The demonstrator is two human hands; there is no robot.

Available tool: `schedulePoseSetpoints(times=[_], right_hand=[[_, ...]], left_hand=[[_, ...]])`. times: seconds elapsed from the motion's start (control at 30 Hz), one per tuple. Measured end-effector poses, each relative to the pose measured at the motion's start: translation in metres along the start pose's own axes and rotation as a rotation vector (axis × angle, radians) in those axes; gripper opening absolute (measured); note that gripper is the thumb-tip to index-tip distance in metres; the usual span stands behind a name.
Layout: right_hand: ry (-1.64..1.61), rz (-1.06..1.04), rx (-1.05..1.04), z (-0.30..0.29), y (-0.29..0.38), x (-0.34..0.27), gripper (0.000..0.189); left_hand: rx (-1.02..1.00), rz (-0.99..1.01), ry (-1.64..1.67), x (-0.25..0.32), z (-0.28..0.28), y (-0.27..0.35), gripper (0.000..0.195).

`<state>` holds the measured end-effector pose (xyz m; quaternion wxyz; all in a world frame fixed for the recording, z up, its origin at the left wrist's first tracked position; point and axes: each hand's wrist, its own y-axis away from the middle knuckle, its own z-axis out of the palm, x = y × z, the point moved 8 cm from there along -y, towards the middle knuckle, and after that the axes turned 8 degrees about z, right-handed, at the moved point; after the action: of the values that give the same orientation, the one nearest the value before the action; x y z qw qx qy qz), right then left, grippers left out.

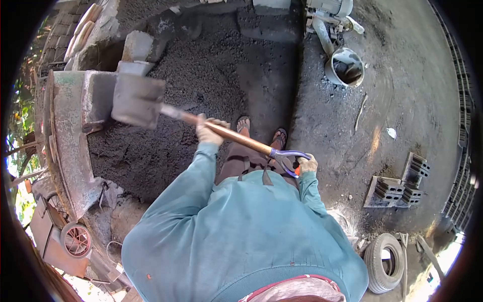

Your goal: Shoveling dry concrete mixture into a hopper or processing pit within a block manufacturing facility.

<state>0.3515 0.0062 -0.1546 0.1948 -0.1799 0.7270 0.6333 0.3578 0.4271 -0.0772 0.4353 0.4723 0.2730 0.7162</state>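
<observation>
A shovel [226,133] with a wooden shaft and a blue D-grip lies across the front of my body. My left hand [210,130] is closed around the shaft, fairly near the metal socket. The D-grip is held by my right hand [307,164], where something orange shows at the fingers. To the left, the blurred flat blade [137,100] hangs above dark, damp-looking granular material [203,71], beside a concrete block-like ledge [99,96]. Whether the blade carries any material cannot be told from this blur.
A bucket [344,68] stands below a motor [332,5] at the upper right. Hollow blocks [390,188] sit on boards at the right. A tyre [384,263] is at the lower right, a red-rimmed wheel [76,240] at the lower left. A raised floor edge runs beside my feet.
</observation>
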Motion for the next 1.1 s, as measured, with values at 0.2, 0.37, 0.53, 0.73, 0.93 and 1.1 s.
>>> schedulePoseSetpoints(times=[0.2, 0.37, 0.53, 0.73, 0.93, 1.1], right_hand=[[0.076, -0.049, 0.446, -0.143, 0.033, 0.017, 0.015], [0.259, -0.147, 0.724, -0.246, 0.123, -0.094, 0.011], [0.432, -0.328, 0.678, -0.213, 0.115, -0.174, 0.017], [0.640, -0.337, 0.357, 0.077, 0.013, -0.116, 0.028], [0.426, -0.586, 0.018, 0.125, -0.004, -0.085, 0.014], [0.470, -0.523, -0.008, 0.039, 0.034, -0.051, 0.017]], left_hand=[[0.170, -0.425, -0.270, -0.212, -0.025, -0.036, 0.036], [0.103, -0.690, -0.233, -0.352, 0.007, 0.033, 0.030], [0.083, -0.739, -0.009, -0.363, 0.013, 0.012, 0.027], [0.150, -0.291, -0.124, -0.113, -0.098, -0.202, 0.025], [0.177, -0.179, -0.217, -0.049, -0.128, -0.212, 0.026], [-0.005, -0.233, -0.189, -0.111, -0.140, -0.146, 0.024]])
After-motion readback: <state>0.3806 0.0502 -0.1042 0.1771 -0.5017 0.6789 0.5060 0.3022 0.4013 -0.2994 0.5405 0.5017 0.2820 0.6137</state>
